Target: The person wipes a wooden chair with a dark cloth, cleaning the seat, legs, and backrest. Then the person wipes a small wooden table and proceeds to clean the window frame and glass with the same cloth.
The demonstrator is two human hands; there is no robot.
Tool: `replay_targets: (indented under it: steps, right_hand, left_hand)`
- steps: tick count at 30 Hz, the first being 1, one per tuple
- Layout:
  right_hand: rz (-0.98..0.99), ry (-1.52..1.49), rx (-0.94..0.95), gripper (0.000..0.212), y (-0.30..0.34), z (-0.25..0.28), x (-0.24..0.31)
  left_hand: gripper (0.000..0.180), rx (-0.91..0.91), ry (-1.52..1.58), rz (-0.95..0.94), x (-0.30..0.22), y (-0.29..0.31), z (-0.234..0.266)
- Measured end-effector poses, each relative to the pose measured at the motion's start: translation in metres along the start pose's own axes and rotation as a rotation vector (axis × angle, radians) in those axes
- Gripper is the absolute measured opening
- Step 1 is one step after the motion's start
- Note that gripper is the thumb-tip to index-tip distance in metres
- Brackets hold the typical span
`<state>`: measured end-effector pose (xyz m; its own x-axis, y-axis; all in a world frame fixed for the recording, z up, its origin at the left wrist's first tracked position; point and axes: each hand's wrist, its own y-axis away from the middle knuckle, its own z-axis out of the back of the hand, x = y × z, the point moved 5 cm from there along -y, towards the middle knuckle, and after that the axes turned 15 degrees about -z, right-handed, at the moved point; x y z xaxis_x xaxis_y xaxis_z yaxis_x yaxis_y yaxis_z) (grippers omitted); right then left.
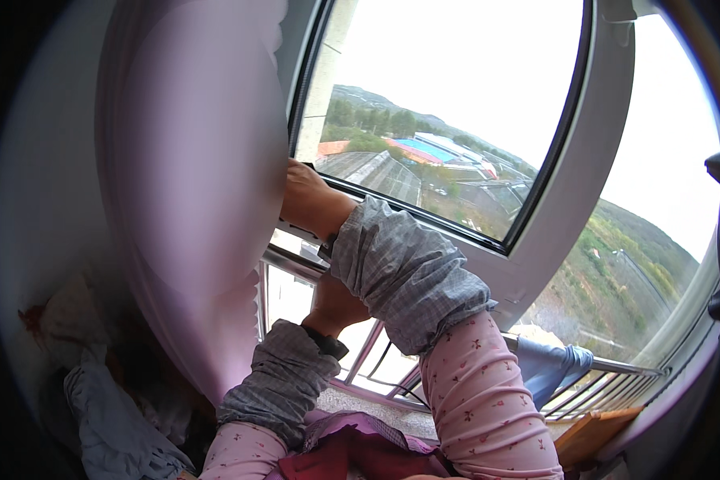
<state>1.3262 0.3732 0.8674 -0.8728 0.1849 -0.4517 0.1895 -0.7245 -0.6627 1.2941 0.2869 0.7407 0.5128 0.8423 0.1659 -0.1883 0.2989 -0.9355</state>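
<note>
A window sash (pixel 488 276) with a pale frame and black gasket stands tilted across my view. My right hand (pixel 316 200) is at the sash's lower left corner, touching or very close to the frame. Its fingers go out of sight behind the pink curtain (pixel 196 144). Below it, my left hand (pixel 338 306) is raised near the lower window frame. The right sleeve cover and forearm hide its fingers, so what it holds, if anything, does not show. Both forearms wear grey checked sleeve covers (pixel 408 272) over pink patterned sleeves.
A metal railing (pixel 616 384) runs outside below the window, with a blue cloth (pixel 548 368) hanging over it. A wooden piece (pixel 596 436) leans at lower right. Crumpled grey cloth (pixel 120 424) lies at lower left. Roofs, trees and hills show beyond the glass.
</note>
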Motion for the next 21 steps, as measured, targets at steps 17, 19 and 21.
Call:
replay_targets:
  steps: [17,19,21]
  right_hand:
    - [-0.606,0.658,-0.331,0.046,0.231,0.293,-0.135]
    - [-0.598,0.701,-0.391,0.045,0.220,0.303,-0.157]
    - [-0.570,0.724,-0.451,0.043,0.201,0.321,-0.181]
  left_hand:
    - [0.030,0.127,-0.234,-0.020,-0.006,-0.001,-0.018]
    - [0.027,0.126,-0.210,-0.005,-0.005,0.000,-0.018]
    - [0.027,0.118,-0.205,-0.008,-0.004,0.001,-0.018]
